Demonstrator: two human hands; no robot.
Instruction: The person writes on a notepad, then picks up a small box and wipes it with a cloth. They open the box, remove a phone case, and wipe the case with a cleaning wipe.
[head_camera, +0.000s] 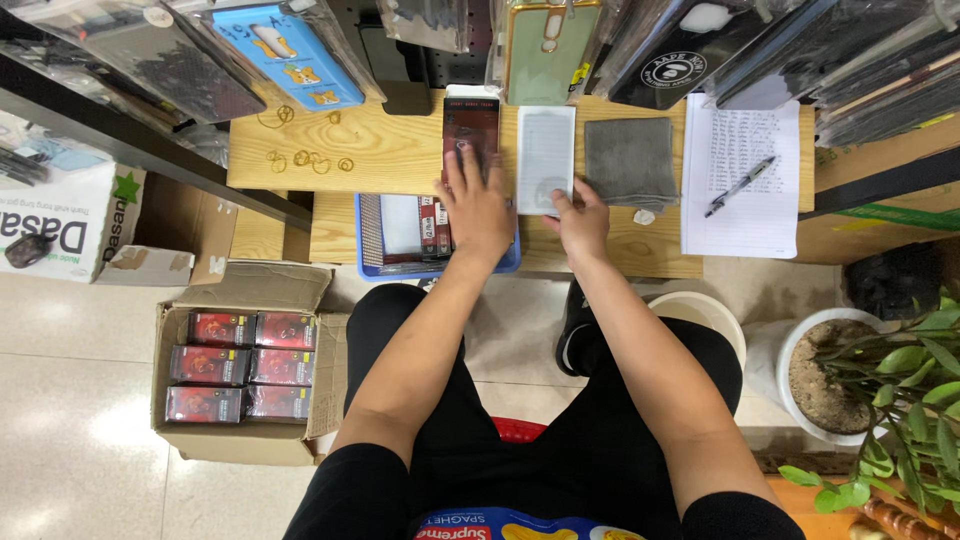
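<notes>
Dark phone under left hand, white sheet at right hand

Dark red-screened rectangular phone (471, 128) lies flat on the pale wooden surface (390, 150), long axis running away from the person. Left hand (478, 208) rests palm-down on the phone's near end, fingers (462, 165) spread flat along the screen, pressing rather than gripping. Just right of the phone, apart by a thin gap, lies a white rectangular protector sheet (545, 155), long axis parallel to the phone. Right hand (578, 222) sits at that sheet's near edge, fingers curled narrow, touching its lower corner; whether it pinches the sheet I cannot tell. Right of the phone beyond the sheet: grey folded cloth (630, 160). Near side of the phone: blue plastic tray (366, 268).
</notes>
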